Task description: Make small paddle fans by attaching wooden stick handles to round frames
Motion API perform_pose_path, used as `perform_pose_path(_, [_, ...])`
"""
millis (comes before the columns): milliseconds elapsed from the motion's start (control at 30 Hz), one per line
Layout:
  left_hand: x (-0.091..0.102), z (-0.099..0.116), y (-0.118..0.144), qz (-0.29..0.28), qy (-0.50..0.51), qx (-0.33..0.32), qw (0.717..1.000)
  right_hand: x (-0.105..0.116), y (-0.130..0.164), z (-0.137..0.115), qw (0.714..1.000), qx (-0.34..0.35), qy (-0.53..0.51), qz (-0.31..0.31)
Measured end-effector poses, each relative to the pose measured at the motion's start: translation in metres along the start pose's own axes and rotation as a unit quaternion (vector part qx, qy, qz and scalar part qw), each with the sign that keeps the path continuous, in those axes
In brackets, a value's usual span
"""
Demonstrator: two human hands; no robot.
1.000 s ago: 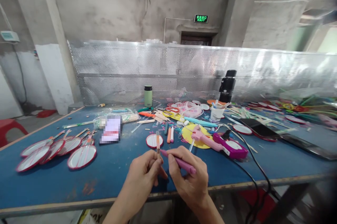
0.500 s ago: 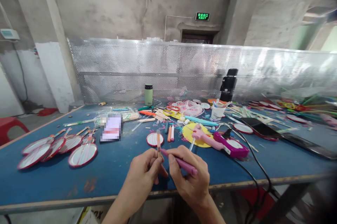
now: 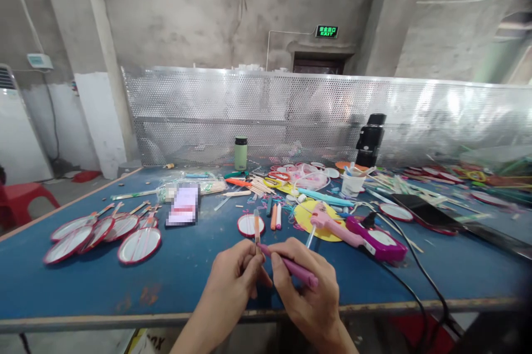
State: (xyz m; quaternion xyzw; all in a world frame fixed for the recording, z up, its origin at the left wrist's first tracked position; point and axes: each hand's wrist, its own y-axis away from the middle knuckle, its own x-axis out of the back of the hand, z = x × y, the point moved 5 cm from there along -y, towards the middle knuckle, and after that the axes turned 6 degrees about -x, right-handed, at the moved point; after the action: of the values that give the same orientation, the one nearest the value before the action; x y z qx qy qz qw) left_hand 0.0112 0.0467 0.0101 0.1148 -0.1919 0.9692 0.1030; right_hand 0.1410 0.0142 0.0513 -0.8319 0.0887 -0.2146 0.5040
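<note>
My left hand (image 3: 239, 273) is closed on a flat wooden craft stick (image 3: 256, 224), held upright above the near part of the table. The stick's upper part looks orange-pink. In my right hand (image 3: 310, 282), gripped like a pen, is a pinkish-purple marker (image 3: 297, 271). Its tip meets the stick, or comes very close, just above my left fingertips. Behind the stick lies a round white disc with a red rim (image 3: 245, 226). Beside that disc are an orange marker (image 3: 273, 216) and a pink-and-white marker (image 3: 279, 216).
Several red-rimmed discs with sticks (image 3: 139, 246) lie at the left, near a phone (image 3: 183, 204). To the right, a pink glue gun (image 3: 338, 228) rests over a yellow disc (image 3: 305, 215), with cables trailing off the edge. Behind stand a white cup (image 3: 352, 184) and a black flask (image 3: 369, 140).
The view has turned slightly left, so everything appears shifted to the right. Both hands keep nearly the same pose, with the marker tip still at the stick.
</note>
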Motion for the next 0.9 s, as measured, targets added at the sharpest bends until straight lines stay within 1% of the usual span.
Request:
perform_pose_path(100, [0.0002,0.0016,0.0000,0.000,0.008,0.001,1.000,0.0015,0.0004,-0.0012,1.000,0.004,0.006,0.014])
perform_pose_path(267, [0.0008,0.0033,0.0015,0.004,0.001,-0.003,1.000,-0.0005,0.0009,0.0006,1.000,-0.005,-0.003,-0.008])
perform_pose_path(467, [0.0013,0.0005,0.0013,0.007,-0.006,0.003,1.000,0.0017,0.0045,0.0047,1.000,-0.017,-0.002,0.026])
perform_pose_path(633, [0.0010,0.0023,0.0001,0.005,0.001,-0.006,1.000,-0.0009,0.0046,0.0043,1.000,-0.018,0.015,0.012])
perform_pose_path(900, [0.0015,0.0050,0.0011,0.006,0.005,-0.004,1.000,-0.0005,0.0058,0.0040,1.000,-0.009,0.007,0.010])
